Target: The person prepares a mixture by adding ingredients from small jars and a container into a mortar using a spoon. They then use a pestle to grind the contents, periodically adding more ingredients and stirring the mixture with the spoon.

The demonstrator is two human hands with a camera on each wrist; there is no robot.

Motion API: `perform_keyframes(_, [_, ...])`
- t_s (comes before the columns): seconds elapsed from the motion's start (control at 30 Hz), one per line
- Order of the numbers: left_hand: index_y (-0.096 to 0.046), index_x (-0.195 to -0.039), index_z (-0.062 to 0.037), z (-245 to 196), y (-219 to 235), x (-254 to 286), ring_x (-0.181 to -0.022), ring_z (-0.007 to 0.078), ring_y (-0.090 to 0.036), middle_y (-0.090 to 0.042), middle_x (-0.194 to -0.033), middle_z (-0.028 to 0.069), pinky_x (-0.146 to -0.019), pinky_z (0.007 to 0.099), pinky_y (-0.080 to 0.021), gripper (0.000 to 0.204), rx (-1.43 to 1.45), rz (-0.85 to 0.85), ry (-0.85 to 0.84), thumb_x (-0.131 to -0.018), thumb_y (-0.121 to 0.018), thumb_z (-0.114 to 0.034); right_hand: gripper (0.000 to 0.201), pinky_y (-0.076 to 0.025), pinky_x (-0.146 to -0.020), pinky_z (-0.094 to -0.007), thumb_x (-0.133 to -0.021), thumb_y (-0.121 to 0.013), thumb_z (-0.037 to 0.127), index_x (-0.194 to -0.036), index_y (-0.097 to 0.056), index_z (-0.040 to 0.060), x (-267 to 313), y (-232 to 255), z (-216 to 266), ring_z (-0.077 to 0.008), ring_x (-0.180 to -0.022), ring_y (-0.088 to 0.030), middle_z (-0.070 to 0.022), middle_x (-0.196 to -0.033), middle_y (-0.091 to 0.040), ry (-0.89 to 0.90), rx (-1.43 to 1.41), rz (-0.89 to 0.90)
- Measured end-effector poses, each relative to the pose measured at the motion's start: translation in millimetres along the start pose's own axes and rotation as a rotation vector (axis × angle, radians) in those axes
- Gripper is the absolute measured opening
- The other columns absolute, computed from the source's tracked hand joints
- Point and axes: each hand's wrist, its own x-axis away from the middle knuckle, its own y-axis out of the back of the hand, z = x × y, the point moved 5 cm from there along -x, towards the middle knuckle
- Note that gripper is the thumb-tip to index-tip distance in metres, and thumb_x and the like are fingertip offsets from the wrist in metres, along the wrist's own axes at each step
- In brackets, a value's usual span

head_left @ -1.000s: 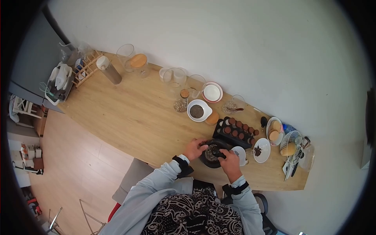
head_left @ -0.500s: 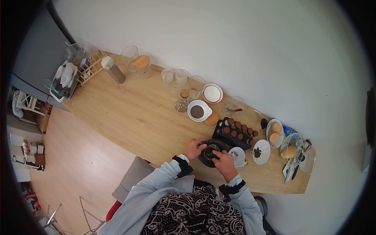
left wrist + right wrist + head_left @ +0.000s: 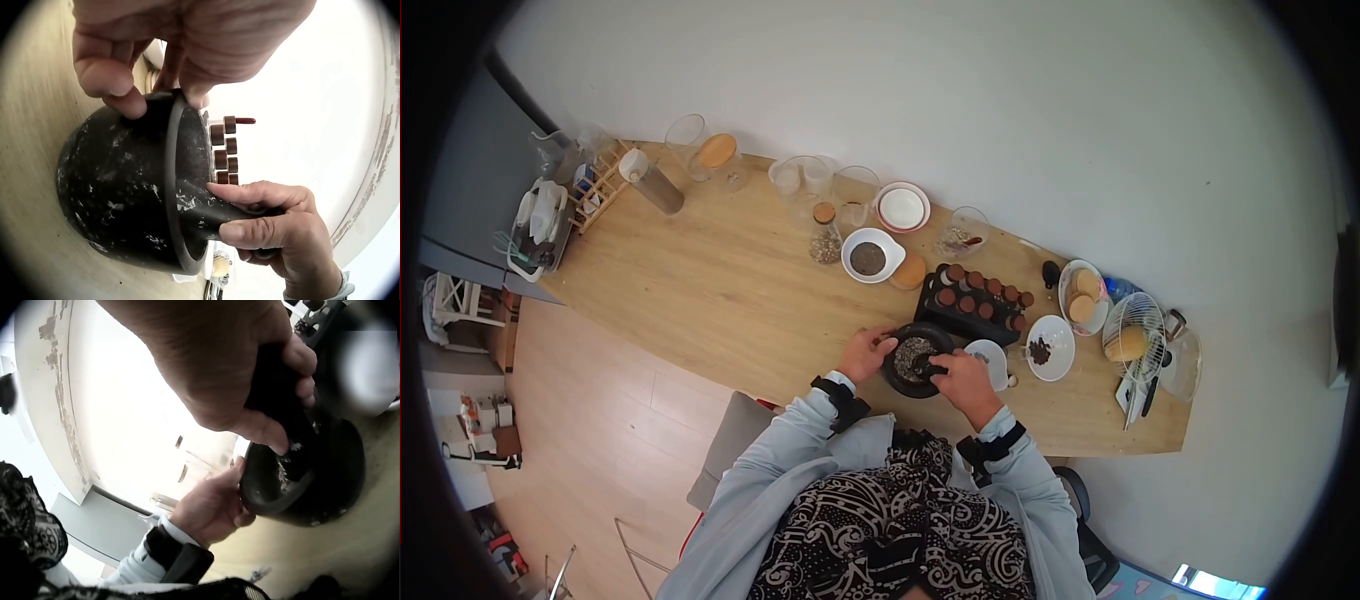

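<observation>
A black mortar with pale smudges on its wall stands at the table's front edge, coarse grey-brown ground bits inside it. My left hand pinches its rim, thumb on the lip and fingers against the outer wall. With my right hand I grip a black pestle, thumb and fingers wrapped round its handle. The pestle leans over the mortar's right side, its lower end down inside and hidden by the wall in the left wrist view.
Behind the mortar is a black rack of brown-capped jars. To the right are a white cup, a white bowl with dark pieces and a wire basket. A spouted bowl, glass jars and a bottle stand farther back.
The pestle has shifted about inside the mortar, from upright near the middle to leaning at the right side, my right hand moving with it. My left hand keeps the rim. The head view has shifted.
</observation>
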Motion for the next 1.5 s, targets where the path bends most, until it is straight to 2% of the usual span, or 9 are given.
perform_keyframes(0.17, [-0.061,-0.121,-0.0054,-2,0,1,-0.046,0.0096,-0.053,-0.063,-0.079,0.0046,-0.039,0.0242,-0.042,0.033,-0.022,-0.007,0.004,-0.092,-0.059,-0.022,0.032,-0.049,-0.070,-0.0433,-0.069,-0.072,0.019,-0.100,-0.071,0.0110,0,-6,1,-0.0351,-0.075,-0.062,-0.0146,-0.084,-0.061,-0.043,-0.044,-0.167])
perform_keyframes(0.33, [-0.061,-0.122,-0.0057,-4,1,2,-0.047,0.0092,-0.053,-0.065,-0.080,0.0040,-0.038,0.0246,-0.042,0.034,-0.067,-0.019,-0.033,-0.092,-0.059,-0.023,0.031,-0.050,-0.071,-0.0440,-0.071,-0.071,0.019,-0.102,-0.071,0.0120,3,-7,-3,-0.0351,-0.076,-0.062,-0.0138,-0.084,-0.061,0.070,-0.065,0.007])
perform_keyframes(0.53, [-0.060,-0.122,-0.0058,-5,0,5,-0.047,0.0090,-0.053,-0.064,-0.079,0.0035,-0.038,0.0237,-0.041,0.035,-0.050,0.003,0.023,-0.093,-0.058,-0.025,0.032,-0.050,-0.071,-0.0449,-0.070,-0.071,0.018,-0.101,-0.071,0.0114,-2,-10,11,-0.0362,-0.076,-0.062,-0.0150,-0.085,-0.061,0.087,-0.018,-0.121])
perform_keyframes(0.63, [-0.060,-0.122,-0.0055,-3,0,3,-0.047,0.0086,-0.052,-0.064,-0.078,0.0030,-0.038,0.0233,-0.040,0.036,-0.063,-0.011,-0.033,-0.093,-0.058,-0.025,0.032,-0.050,-0.070,-0.0446,-0.070,-0.070,0.017,-0.102,-0.071,0.0115,-2,-7,2,-0.0362,-0.076,-0.061,-0.0153,-0.085,-0.061,0.105,-0.071,0.059])
perform_keyframes(0.87, [-0.063,-0.119,-0.0042,-8,0,5,-0.048,0.0104,-0.053,-0.061,-0.072,0.0050,-0.039,0.0258,-0.042,0.035,-0.014,-0.013,0.045,-0.091,-0.061,-0.024,0.032,-0.050,-0.075,-0.0443,-0.070,-0.068,0.016,-0.102,-0.070,0.0087,-5,-3,4,-0.0358,-0.081,-0.063,-0.0163,-0.088,-0.062,0.102,-0.006,-0.096])
perform_keyframes(1.03, [-0.062,-0.121,-0.0044,-11,-1,6,-0.047,0.0096,-0.053,-0.061,-0.073,0.0041,-0.038,0.0245,-0.040,0.036,-0.035,-0.017,0.055,-0.092,-0.060,-0.025,0.031,-0.050,-0.076,-0.0456,-0.070,-0.066,0.014,-0.100,-0.069,0.0082,-8,-2,-14,-0.0367,-0.083,-0.062,-0.0170,-0.089,-0.061,0.066,-0.029,0.109])
perform_keyframes(1.17, [-0.061,-0.121,-0.0043,-13,-1,9,-0.046,0.0093,-0.052,-0.061,-0.072,0.0030,-0.037,0.0239,-0.039,0.035,-0.027,-0.013,0.085,-0.092,-0.058,-0.024,0.030,-0.050,-0.075,-0.0455,-0.069,-0.065,0.014,-0.098,-0.070,0.0084,-11,-7,-6,-0.0363,-0.082,-0.063,-0.0180,-0.089,-0.061,0.054,-0.001,-0.053])
perform_keyframes(1.33, [-0.062,-0.121,-0.0046,-15,-2,10,-0.046,0.0088,-0.051,-0.060,-0.070,0.0028,-0.036,0.0232,-0.038,0.035,-0.022,-0.043,0.106,-0.092,-0.058,-0.023,0.024,-0.051,-0.073,-0.0454,-0.068,-0.063,0.012,-0.091,-0.066,0.0039,-7,-3,0,-0.0371,-0.080,-0.063,-0.0211,-0.091,-0.060,0.154,0.019,0.143])
perform_keyframes(1.5, [-0.062,-0.121,-0.0038,-17,-5,13,-0.047,0.0093,-0.053,-0.060,-0.069,0.0023,-0.038,0.0231,-0.041,0.034,-0.006,-0.062,0.107,-0.094,-0.056,-0.023,0.026,-0.051,-0.076,-0.0456,-0.068,-0.064,0.010,-0.093,-0.063,0.0017,-13,-4,-3,-0.0385,-0.083,-0.062,-0.0220,-0.093,-0.059,0.164,-0.039,0.091])
